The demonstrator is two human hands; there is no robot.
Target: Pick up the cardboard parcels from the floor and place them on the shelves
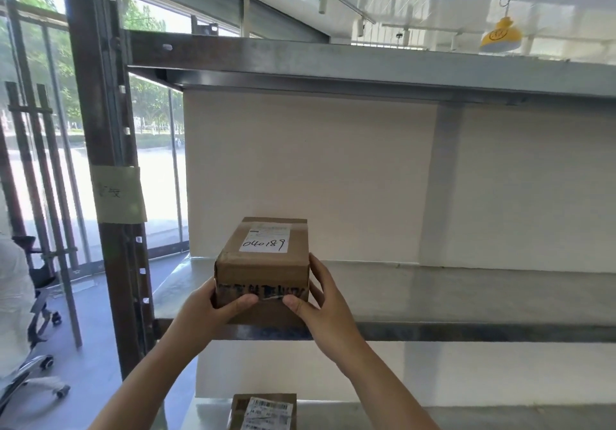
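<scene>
The parcel (263, 263) sits at the front edge of the shelf (433, 296), near its left end and just right of the post (106, 129), clamped between 2 hands. The left hand (213, 309) wraps the near left corner with its thumb pressed on the front face, while the right hand (323, 299) runs its fingers up the right side with its thumb on that same face. Its white label (265, 241), hand-marked 040189, faces up clear of both grips, and a 2nd parcel (263, 411) lies on the lower shelf (466, 416), almost straight beneath, well apart from the hands.
</scene>
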